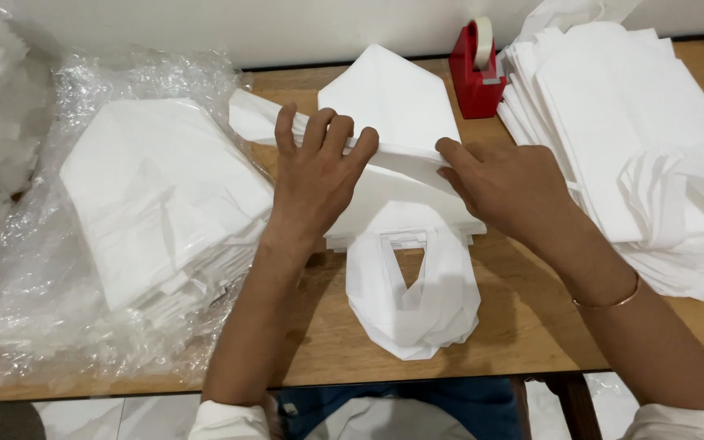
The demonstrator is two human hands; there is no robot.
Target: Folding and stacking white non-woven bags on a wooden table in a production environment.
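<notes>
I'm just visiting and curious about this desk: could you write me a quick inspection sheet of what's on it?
Surface: wooden table.
Job's things: white folded bag, handles hanging toward the person.
Clutter: bag stack on bubble wrap at left; unfolded bag pile at right; red tape dispenser at the back.
Fingers: left hand and right hand press the bag's fold.
Cables: nothing seen.
Surroundings: white wall; tiled floor below.

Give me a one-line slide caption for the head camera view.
Both hands, left hand and right hand, press a fold into a white bag on a wooden table.
</notes>
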